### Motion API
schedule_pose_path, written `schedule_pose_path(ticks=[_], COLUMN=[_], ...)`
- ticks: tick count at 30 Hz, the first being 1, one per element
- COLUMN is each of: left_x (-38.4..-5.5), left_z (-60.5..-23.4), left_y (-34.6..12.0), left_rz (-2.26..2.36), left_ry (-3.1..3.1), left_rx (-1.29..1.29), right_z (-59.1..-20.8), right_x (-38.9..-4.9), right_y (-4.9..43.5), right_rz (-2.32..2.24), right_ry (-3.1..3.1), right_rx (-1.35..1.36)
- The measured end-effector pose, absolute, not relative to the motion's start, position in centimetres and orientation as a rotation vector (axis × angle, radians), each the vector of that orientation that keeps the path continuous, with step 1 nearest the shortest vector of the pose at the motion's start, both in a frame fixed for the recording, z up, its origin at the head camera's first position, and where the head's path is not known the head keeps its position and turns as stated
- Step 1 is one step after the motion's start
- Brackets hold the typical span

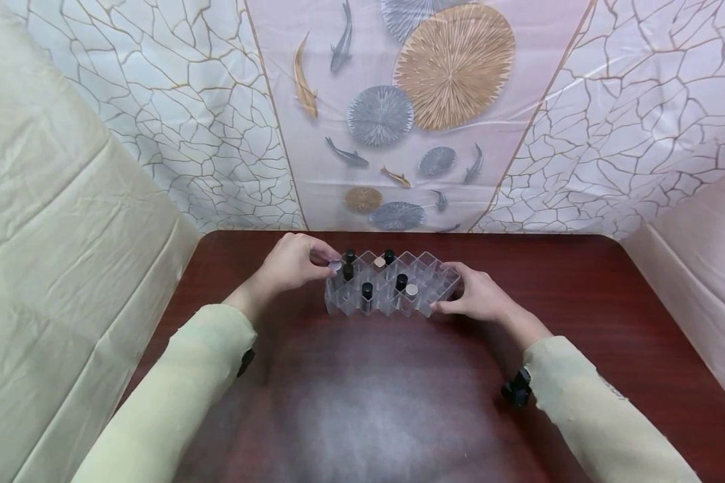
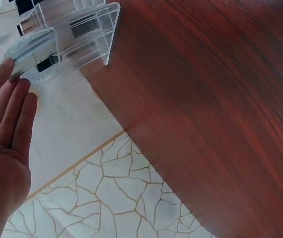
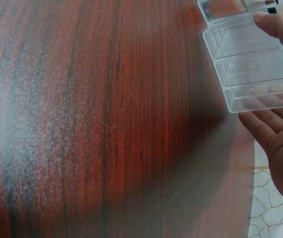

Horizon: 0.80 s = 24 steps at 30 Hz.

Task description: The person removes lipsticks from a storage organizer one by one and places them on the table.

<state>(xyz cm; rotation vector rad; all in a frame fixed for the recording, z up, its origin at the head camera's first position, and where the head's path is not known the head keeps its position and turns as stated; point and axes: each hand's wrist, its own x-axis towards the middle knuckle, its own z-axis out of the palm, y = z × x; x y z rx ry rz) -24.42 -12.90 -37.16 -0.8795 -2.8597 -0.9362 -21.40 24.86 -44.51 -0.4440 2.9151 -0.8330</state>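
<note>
A clear lipstick organizer (image 1: 389,305) with diamond-shaped compartments stands near the table's far edge. Several black-capped tubes (image 1: 367,290), a silver-topped one (image 1: 411,290) and a beige-topped one (image 1: 380,262) sit in it. At its left end, my left hand (image 1: 296,261) pinches a silver-capped tube (image 1: 335,266) between thumb and fingers. The left wrist view shows this silver-capped tube (image 2: 28,60) at a compartment of the organizer (image 2: 94,37). My right hand (image 1: 476,293) grips the organizer's right end, thumb in front and fingers behind; the right wrist view shows this end (image 3: 250,62) see-through.
Dark red-brown wood table (image 1: 362,396) spreads in front of the organizer and to both sides. A patterned cloth (image 1: 380,161) with fish and round motifs hangs behind the far edge. Plain pale cloth (image 1: 66,235) hangs at the left.
</note>
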Motion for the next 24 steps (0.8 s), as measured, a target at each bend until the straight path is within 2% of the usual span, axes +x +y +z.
schedule_pose_path(ticks=[24], left_x=[-23.8], left_z=[-32.9], left_y=[-14.5], left_rz=[-0.986], left_ry=[-2.835], left_rx=[-0.901], right_z=[-44.6], right_x=[-21.4], right_y=[24.8], right_rz=[-0.815], right_ry=[2.946], right_rx=[-0.440])
